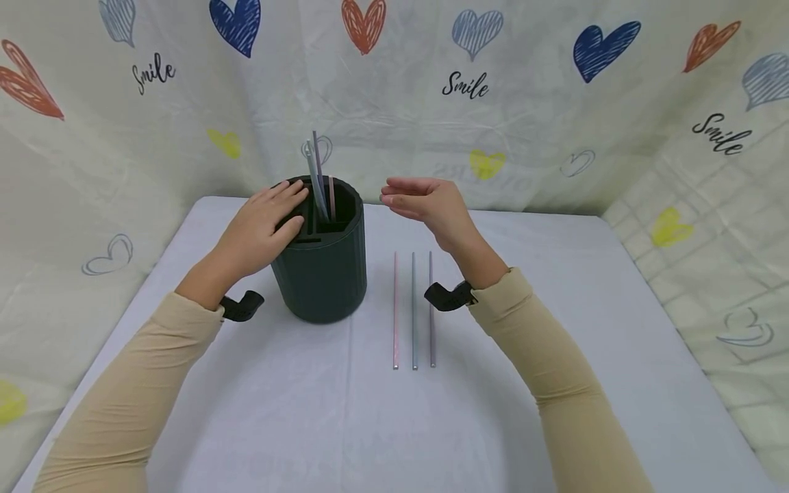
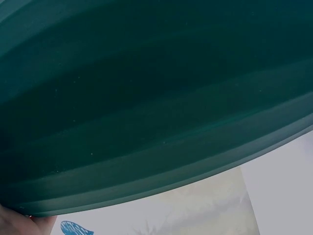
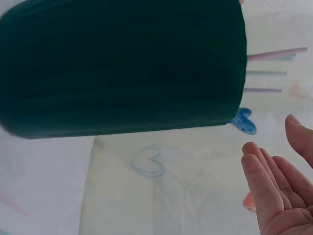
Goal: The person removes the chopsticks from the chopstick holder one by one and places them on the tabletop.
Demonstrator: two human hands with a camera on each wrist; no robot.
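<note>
A dark green ribbed holder [image 1: 323,274] with an open, divided top stands upright on the table. Several thin sticks [image 1: 318,181] in pale blue, purple and pink poke up out of it. My left hand [image 1: 261,226] rests on the holder's top at the left, fingers laid out over the rim. In the left wrist view the holder's wall [image 2: 156,107] hides most of that hand. Right of the holder, my right hand [image 1: 428,205] hovers above the table with its fingers extended and nothing in them. The right wrist view shows this hand [image 3: 281,191] beyond the holder's rim.
On the white table [image 1: 277,411], a pink stick [image 1: 396,315], a blue-grey stick [image 1: 414,315] and a purple stick [image 1: 431,267] lie side by side, right of the holder. A cloth [image 1: 394,103] printed with hearts hangs behind the table.
</note>
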